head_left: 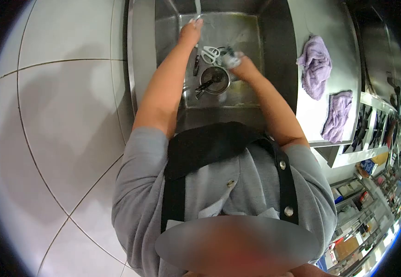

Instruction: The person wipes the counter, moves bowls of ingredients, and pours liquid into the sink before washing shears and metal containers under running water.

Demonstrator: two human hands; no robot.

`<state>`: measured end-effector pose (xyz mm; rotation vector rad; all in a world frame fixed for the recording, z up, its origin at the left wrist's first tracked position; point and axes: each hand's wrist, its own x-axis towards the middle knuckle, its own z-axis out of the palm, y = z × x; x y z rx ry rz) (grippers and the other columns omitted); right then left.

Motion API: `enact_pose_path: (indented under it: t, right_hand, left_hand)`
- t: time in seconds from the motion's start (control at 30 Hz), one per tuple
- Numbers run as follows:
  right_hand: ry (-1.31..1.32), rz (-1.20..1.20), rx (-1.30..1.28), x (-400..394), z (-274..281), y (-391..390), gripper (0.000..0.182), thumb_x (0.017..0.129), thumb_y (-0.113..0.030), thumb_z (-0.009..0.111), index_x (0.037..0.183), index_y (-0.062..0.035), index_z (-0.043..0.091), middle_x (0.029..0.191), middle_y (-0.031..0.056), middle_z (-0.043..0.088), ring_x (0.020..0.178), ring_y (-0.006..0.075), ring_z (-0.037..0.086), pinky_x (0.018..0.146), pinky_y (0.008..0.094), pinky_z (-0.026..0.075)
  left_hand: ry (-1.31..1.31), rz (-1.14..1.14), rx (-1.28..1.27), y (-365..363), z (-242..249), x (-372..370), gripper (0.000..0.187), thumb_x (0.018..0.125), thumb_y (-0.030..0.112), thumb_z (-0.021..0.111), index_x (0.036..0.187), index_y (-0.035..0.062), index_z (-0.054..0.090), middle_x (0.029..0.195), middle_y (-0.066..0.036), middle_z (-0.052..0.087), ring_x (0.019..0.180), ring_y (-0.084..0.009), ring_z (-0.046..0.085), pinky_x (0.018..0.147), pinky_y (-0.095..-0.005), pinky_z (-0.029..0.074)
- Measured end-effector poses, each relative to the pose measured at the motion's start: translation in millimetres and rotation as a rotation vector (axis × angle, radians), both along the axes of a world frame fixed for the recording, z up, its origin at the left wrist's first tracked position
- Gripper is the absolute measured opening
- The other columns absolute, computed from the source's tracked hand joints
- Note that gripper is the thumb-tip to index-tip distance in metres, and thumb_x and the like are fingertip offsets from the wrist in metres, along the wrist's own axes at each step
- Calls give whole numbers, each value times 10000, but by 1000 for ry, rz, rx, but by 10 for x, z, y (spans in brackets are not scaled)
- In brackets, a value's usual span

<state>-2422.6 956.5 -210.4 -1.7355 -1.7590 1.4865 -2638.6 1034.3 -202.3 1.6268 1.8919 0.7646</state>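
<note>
At the upper left of the metal sink point(251, 99), my left hand point(191, 32) is closed beside a pale, thin stream or spout; what it holds is too small to make out. My right hand point(243, 67) is blurred and closed on a whitish and dark scrubbing pad point(229, 57). Between the hands lie scissors with white handles point(210, 55). Below them a round metal strainer or bowl point(227, 87) has a black-handled utensil point(205, 87) resting across it. Another dark-handled utensil point(196, 66) lies to its left on the sink floor.
Two purple cloths point(315, 67) point(338, 115) lie on the metal counter point(311, 124) right of the sink. A rack point(371, 131) and crowded shelves point(362, 203) stand farther right. White wall tiles point(66, 101) are on the left.
</note>
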Motion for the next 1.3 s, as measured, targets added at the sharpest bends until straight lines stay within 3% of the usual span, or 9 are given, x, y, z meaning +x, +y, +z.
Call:
enact_pose_path:
  t: [0.13,0.3,0.37,0.53,0.9,1.0,1.1,1.23,1.3]
  right_hand:
    - [103,-217,-32,244,20,102,580,635,-179,748,1126,7,501,985,127,630,879,216,609,768,309,474]
    - [58,-260,-128,319,61,160,636,637,-149,757,1179,11,466,1037,131,614,924,214,593,807,314,458]
    - [167,-304,-156,355,-76,184,646,642,-159,755,1186,18,455,1044,131,612,933,215,589,814,318,455]
    - [205,-352,-135,356,-2,157,636,665,-187,750,1185,23,450,1038,130,612,945,230,582,822,329,449]
    - [684,-473,-472,305,74,57,306,773,-199,682,1020,-44,589,834,76,621,670,192,581,496,341,457]
    - [620,-426,-499,319,66,56,308,809,-255,643,1043,-62,593,899,75,620,716,198,597,594,355,516]
    - [686,-464,-577,323,25,22,317,815,-278,635,1053,-75,580,921,67,613,760,204,597,603,373,526]
    - [887,-548,-870,-7,-90,-156,355,843,-292,603,1104,-58,547,1021,109,617,903,241,601,735,396,506]
    - [910,-481,-773,-358,244,-324,342,864,-290,571,1103,-48,541,1040,124,593,930,269,578,758,458,483]
  left_hand:
    - [390,-167,-409,159,-646,-286,402,889,295,414,1057,-34,573,1097,-244,563,1013,-373,550,879,-441,423]
    - [529,-235,-652,-264,-127,233,279,848,152,479,1051,21,618,1157,-177,567,1037,-337,565,857,-431,461]
    - [688,-590,-833,-650,16,594,274,836,137,509,1068,53,628,1169,-152,571,1052,-330,563,849,-431,468]
    - [878,-770,-840,-1311,-609,665,283,831,156,530,1085,86,633,1164,-108,587,1045,-277,580,829,-420,476]
    - [590,-346,-769,-1448,-558,338,409,823,264,563,1150,19,564,1183,-199,546,1063,-350,548,893,-415,437]
    - [629,-477,-853,-1544,-1075,287,393,877,278,457,1149,12,558,1179,-211,542,1054,-365,547,883,-412,436]
    - [526,-549,-924,-1274,-714,274,403,891,311,456,1133,1,543,1044,-204,612,918,-380,596,770,-460,454]
    - [6,-227,-808,-1190,112,295,430,880,384,454,932,-19,594,755,-174,612,632,-310,602,540,-446,462]
    - [-209,-125,-884,-1279,187,393,348,916,377,388,809,74,521,582,-35,460,410,-151,382,325,-291,260]
